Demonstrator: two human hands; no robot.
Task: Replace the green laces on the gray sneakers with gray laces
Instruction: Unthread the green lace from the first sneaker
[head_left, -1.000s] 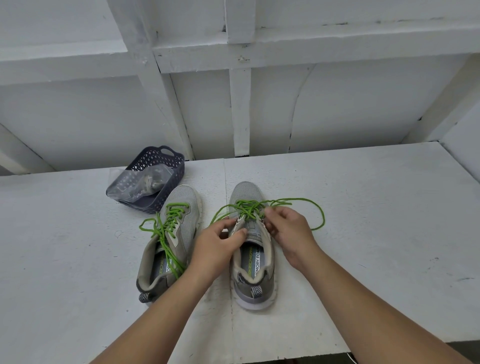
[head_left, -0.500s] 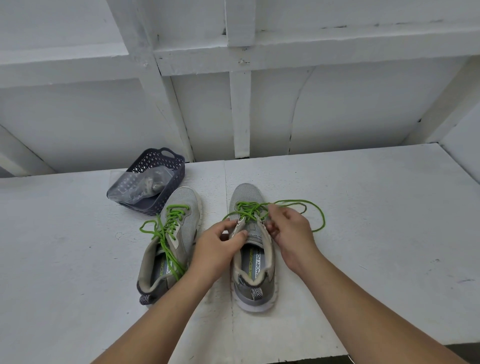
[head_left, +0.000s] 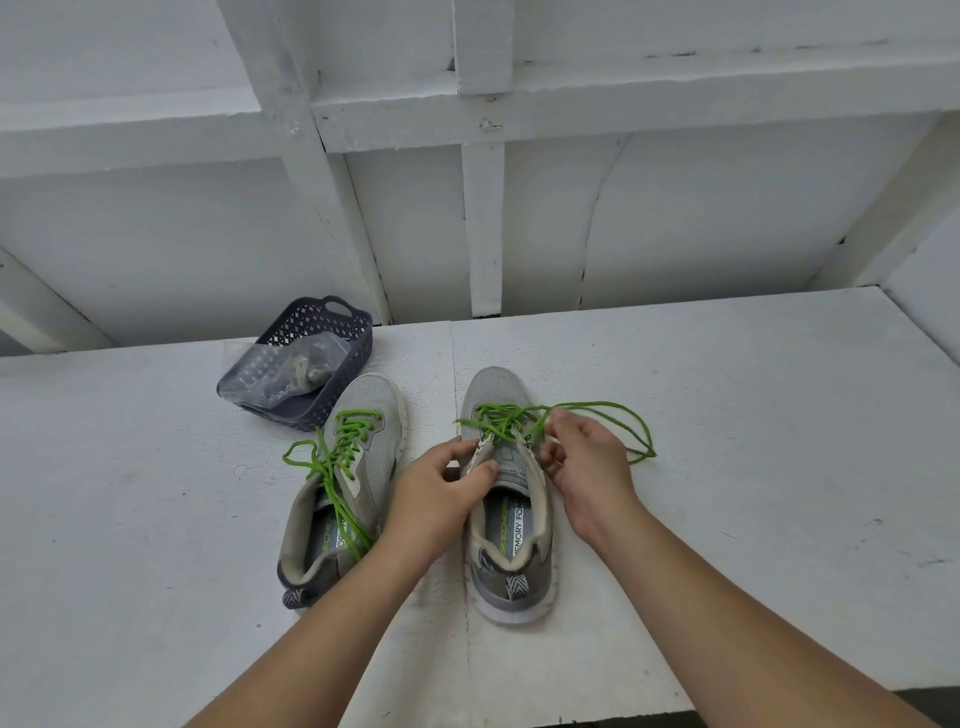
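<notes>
Two gray mesh sneakers stand side by side, toes pointing away from the person, on a white painted table (head_left: 727, 467). Taking the right gray mesh sneaker (head_left: 506, 499) as the landmark: its bright green lace (head_left: 498, 423) is threaded through the eyelets over the front of the tongue, and its loose end runs out to the right of the shoe in a long loop (head_left: 631, 431) that lies on the table.

The left hand (head_left: 439, 493) sits at the left side of this sneaker's opening, thumb and fingers curled and pinching the upper edge of the eyelet flap beside the tongue. The right hand (head_left: 587, 462) is at the right side of the same opening, fingers curled; its fingertips pinch the green lace just where it leaves the upper eyelets, so the laced part lies directly ahead of the knuckles and the loose loop trails past the hand's right side.

Just left of this sneaker, close but apart from it, stands the other gray mesh sneaker (head_left: 358, 462), with its own green lace (head_left: 337, 457) loosened and hanging over its left side and down into the shoe.

Farther left and behind, touching that second shoe's toe, a dark blue perforated plastic basket (head_left: 337, 332) lies tilted, holding a clear plastic bag (head_left: 280, 371) with grayish contents that cannot be made out.
</notes>
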